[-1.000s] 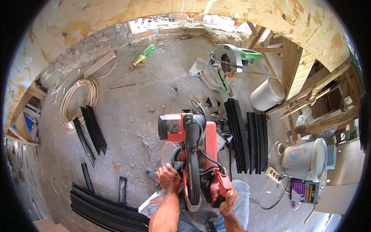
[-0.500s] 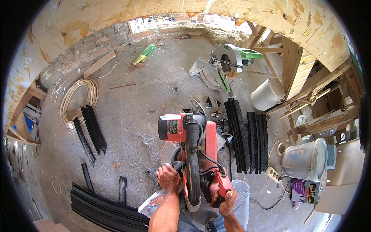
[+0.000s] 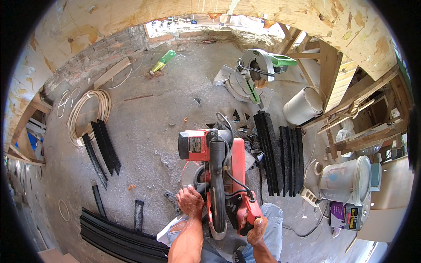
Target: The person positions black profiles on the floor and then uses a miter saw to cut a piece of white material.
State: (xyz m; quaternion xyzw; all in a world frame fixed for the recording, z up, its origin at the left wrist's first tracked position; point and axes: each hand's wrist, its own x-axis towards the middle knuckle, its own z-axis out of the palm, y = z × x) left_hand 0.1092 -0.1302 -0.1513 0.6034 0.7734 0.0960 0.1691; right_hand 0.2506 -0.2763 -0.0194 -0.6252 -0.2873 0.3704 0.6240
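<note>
A person crouches on a dusty grey floor (image 3: 149, 131) and looks down at a red saw (image 3: 219, 171). The saw sits on the floor right in front of the person's knees, in the lower middle of the view.

The right hand (image 3: 255, 228) is wrapped tight around the red handle (image 3: 250, 211) at the near end of the saw. Its grip is closed on that handle. A black cord (image 3: 234, 182) runs along the top of the saw to the handle.

The left hand (image 3: 190, 200) lies on the left side of the saw, low down by the round blade (image 3: 196, 175). The fingers are curled and pressing down there, but I cannot tell what is under them.

Just to the right of the saw lie two stacks of black strips (image 3: 280, 158), side by side. More long black strips (image 3: 118, 234) lie at the lower left, and a few short ones (image 3: 103, 147) lie farther left, near a coil of pale hose (image 3: 87, 111).

Far back stands a second saw (image 3: 256, 72), grey with a green handle. A white bucket (image 3: 304, 105) lies tipped near it. Another white bucket (image 3: 346, 179) stands at the right, next to a white power strip (image 3: 309, 197).
</note>
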